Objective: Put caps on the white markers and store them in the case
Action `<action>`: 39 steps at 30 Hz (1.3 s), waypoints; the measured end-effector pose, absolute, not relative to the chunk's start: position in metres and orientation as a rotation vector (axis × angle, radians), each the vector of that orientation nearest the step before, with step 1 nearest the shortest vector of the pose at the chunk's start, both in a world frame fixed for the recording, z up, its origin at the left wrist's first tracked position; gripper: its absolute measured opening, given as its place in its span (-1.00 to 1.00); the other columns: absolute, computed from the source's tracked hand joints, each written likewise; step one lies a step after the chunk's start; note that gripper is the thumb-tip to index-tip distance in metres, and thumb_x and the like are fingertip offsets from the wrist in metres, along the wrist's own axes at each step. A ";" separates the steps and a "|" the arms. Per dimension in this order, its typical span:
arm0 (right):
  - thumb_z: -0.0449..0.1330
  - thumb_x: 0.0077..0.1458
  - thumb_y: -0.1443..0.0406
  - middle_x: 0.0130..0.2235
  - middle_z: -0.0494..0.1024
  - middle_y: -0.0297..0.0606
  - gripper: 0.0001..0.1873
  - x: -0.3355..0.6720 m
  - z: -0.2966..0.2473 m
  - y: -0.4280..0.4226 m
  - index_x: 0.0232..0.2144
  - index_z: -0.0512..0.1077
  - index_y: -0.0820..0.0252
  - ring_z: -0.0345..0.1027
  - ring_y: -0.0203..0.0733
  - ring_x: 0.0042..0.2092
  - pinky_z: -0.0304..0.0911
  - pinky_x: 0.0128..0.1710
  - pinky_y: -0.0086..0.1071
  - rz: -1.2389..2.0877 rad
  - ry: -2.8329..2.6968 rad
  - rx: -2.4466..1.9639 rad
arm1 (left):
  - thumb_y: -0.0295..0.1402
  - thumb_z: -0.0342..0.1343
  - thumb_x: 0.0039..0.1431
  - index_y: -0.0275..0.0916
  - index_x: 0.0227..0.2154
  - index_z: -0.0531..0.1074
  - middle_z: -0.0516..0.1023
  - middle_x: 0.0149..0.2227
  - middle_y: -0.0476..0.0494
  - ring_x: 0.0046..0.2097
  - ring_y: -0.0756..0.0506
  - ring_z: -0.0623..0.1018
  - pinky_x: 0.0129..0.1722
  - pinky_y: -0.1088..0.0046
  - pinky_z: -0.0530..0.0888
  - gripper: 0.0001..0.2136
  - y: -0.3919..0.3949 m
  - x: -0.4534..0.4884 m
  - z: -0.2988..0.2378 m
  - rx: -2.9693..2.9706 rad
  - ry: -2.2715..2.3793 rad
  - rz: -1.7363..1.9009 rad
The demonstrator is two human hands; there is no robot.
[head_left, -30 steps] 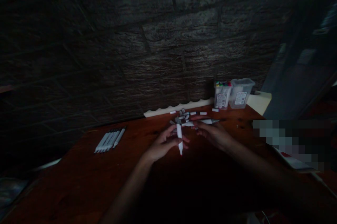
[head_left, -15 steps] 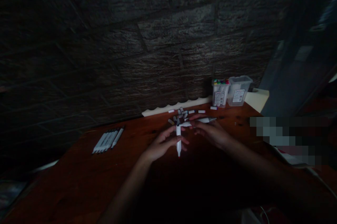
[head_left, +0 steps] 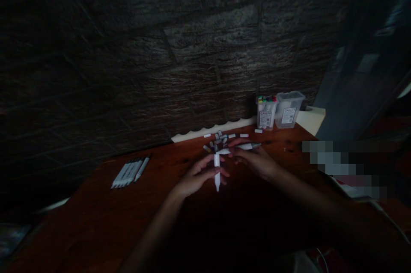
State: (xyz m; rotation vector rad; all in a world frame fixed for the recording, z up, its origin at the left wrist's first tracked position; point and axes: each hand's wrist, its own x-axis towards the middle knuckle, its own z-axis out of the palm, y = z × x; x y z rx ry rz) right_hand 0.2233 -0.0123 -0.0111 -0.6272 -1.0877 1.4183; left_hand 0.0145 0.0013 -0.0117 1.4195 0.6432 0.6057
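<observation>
White marker (head_left: 217,165) sits gripped in the left hand (head_left: 195,179).

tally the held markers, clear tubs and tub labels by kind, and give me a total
Held markers: 2, one in the left hand, one in the right hand
Clear tubs: 2, side by side near the wall
Tub labels: 2, one on each tub
Total: 6

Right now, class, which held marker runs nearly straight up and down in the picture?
The marker in the left hand; the other marker, in the right hand, runs nearly sideways.
</observation>
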 end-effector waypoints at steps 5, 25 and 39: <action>0.31 -0.03 0.31 -0.39 0.53 -0.34 -0.90 0.223 -0.011 -0.013 -0.37 0.54 0.07 0.39 -0.30 -0.35 0.27 -0.41 -0.41 1.398 -1.107 -0.626 | -0.32 0.11 0.22 -0.30 -0.02 0.29 0.59 -0.22 -0.30 -0.29 -0.15 0.61 -0.25 0.27 0.51 -0.69 0.001 0.016 -0.013 1.443 0.650 0.580; 0.28 0.03 0.30 -0.42 0.52 -0.36 -0.94 0.222 -0.010 -0.013 -0.36 0.52 0.10 0.37 -0.33 -0.39 0.26 -0.45 -0.45 1.390 -1.238 -0.585 | -0.33 0.07 0.25 -0.33 -0.03 0.28 0.59 -0.22 -0.32 -0.29 -0.14 0.60 -0.27 0.28 0.52 -0.72 0.001 0.018 -0.015 1.473 0.645 0.610; 0.29 0.01 0.28 -0.43 0.50 -0.36 -0.92 0.224 -0.007 -0.014 -0.36 0.52 0.12 0.33 -0.34 -0.42 0.23 -0.48 -0.45 1.363 -1.238 -0.601 | -0.34 0.09 0.23 -0.33 0.02 0.29 0.59 -0.22 -0.31 -0.31 -0.14 0.61 -0.28 0.29 0.53 -0.68 0.001 0.017 -0.016 1.430 0.631 0.638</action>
